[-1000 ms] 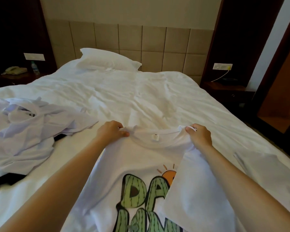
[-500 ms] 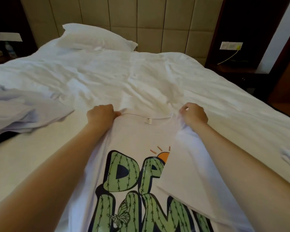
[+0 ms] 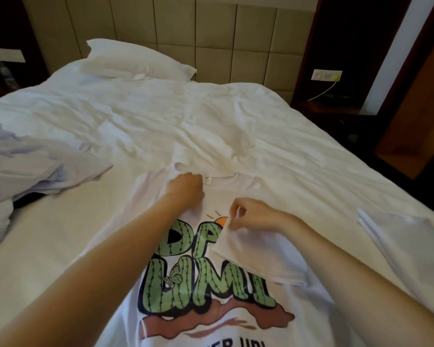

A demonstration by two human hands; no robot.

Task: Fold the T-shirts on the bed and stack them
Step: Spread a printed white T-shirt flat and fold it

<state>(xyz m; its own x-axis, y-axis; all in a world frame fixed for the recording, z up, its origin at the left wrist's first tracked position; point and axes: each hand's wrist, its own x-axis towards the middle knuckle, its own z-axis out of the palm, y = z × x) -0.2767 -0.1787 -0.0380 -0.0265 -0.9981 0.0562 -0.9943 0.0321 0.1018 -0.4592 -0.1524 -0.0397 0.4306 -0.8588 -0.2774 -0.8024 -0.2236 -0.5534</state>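
T-shirt (image 3: 211,284) flat on bed (image 3: 286,146), print up. L hand (image 3: 184,189) sits by the collar, fingers hidden, so can't tell its grip. R hand (image 3: 251,214) pinches the folded-in flap (image 3: 256,254). Side-fold step, I'd say. Next prob needs the other side folded in.

Up at the top, a plump white fabric pillow (image 3: 135,60) lies slightly askew, its far edge right against the beige padded headboard of square panels (image 3: 216,33). Off to the right, a white rectangular wall socket plate (image 3: 326,75) sits on dark panelling. A thin pale yellow cable (image 3: 322,92) drops from it, curving down to the dark wooden nightstand (image 3: 331,106) below. Further right there's a white strip of wall (image 3: 396,46), then an orange-brown wooden panel (image 3: 416,108). Far left, another white rectangular wall plate (image 3: 5,55) sits in shadow.
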